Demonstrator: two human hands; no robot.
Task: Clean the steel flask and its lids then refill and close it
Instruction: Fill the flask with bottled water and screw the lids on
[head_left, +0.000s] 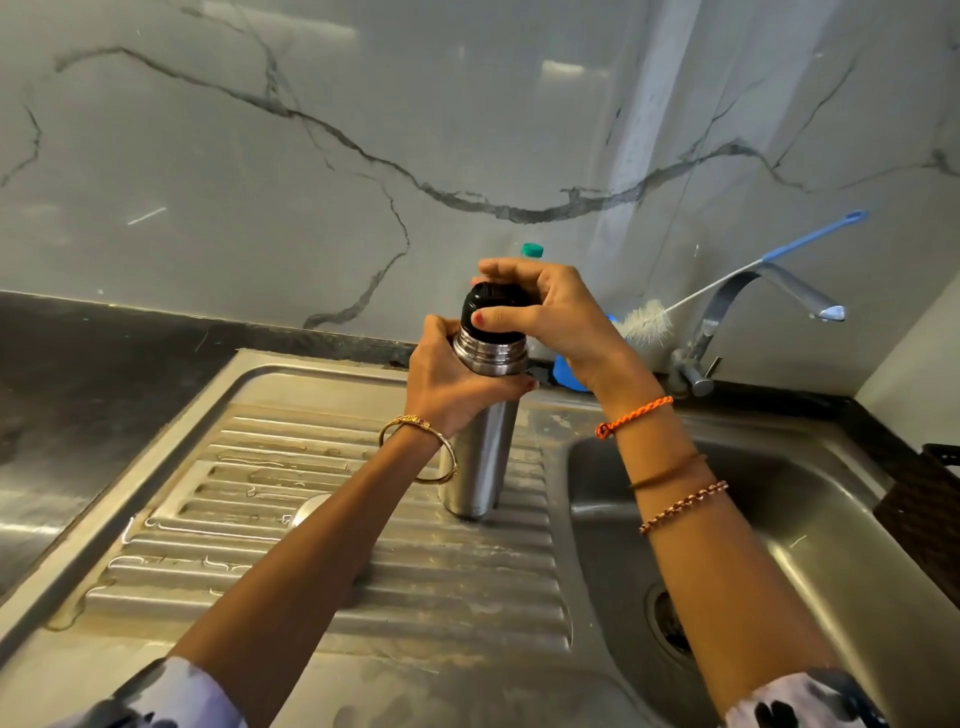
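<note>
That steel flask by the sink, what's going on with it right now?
A person is working on the steel flask, which stands upright on the ribbed draining board beside the sink basin. The left hand grips the flask just below its neck, and the right hand is curled over the black inner lid at the top. Whether the lid is being screwed on or off cannot be told. A bottle brush leans near the tap behind.
</note>
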